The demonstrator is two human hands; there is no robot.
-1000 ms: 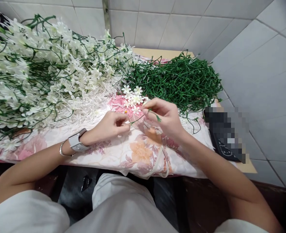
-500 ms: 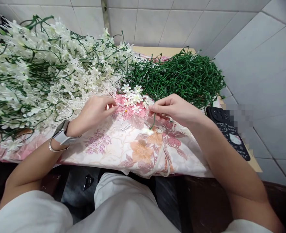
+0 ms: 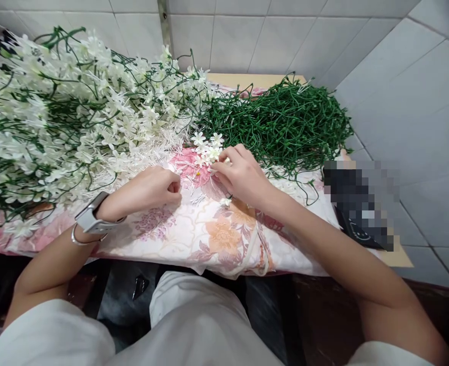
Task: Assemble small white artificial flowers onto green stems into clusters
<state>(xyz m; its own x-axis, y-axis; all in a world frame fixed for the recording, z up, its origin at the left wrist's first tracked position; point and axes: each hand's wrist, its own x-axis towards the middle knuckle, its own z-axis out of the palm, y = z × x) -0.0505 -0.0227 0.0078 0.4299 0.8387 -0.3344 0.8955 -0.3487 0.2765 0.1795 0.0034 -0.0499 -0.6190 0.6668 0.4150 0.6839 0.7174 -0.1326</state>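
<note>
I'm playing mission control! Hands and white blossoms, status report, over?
Left hand curled above floral cloth, contents hidden. Right hand at small white blossoms, grip unclear. Heaped green artificial stems crowd close behind.

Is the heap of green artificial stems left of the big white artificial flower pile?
No, the heap of green artificial stems lies to the right of the big white artificial flower pile.

Blk item (image 3: 356,208), part pixelated, lies nr R end of floral cloth (image 3: 224,236), tiled wall (image 3: 239,40) behind.
</note>
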